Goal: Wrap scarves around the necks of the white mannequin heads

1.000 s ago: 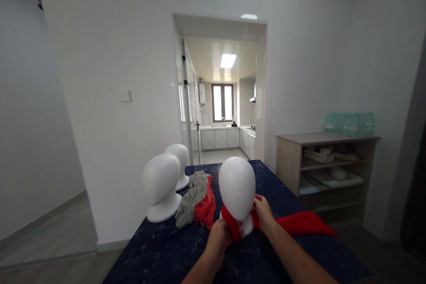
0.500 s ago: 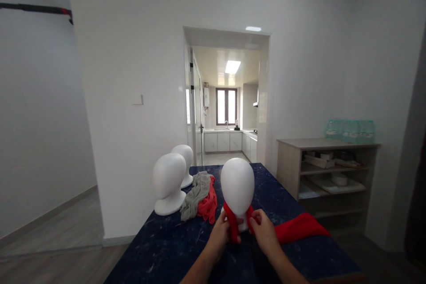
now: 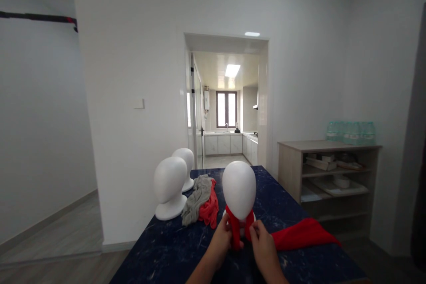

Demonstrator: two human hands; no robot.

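Note:
A white mannequin head (image 3: 238, 188) stands upright on the dark blue table in front of me. Around its neck hangs a red scarf (image 3: 234, 230), one end dropping at the front left and the other side running off to the right across the tabletop. My left hand (image 3: 225, 233) is closed on the left hanging part of the scarf, fingers partly behind the cloth. My right hand (image 3: 261, 235) pinches the scarf's right side beside the neck. Parts of the neck and base are hidden by cloth and hands.
Two more white mannequin heads, a nearer one (image 3: 169, 186) and a farther one (image 3: 185, 164), stand on the left. Beside them lie a grey cloth (image 3: 197, 202) and a coral cloth (image 3: 210, 208). The blue table (image 3: 159, 253) has a shelf unit (image 3: 289, 166) with bottles (image 3: 350, 132) to its right.
My right hand has shifted slightly inward and down at the scarf's right side. My left hand keeps its hold. The whole view has tipped slightly.

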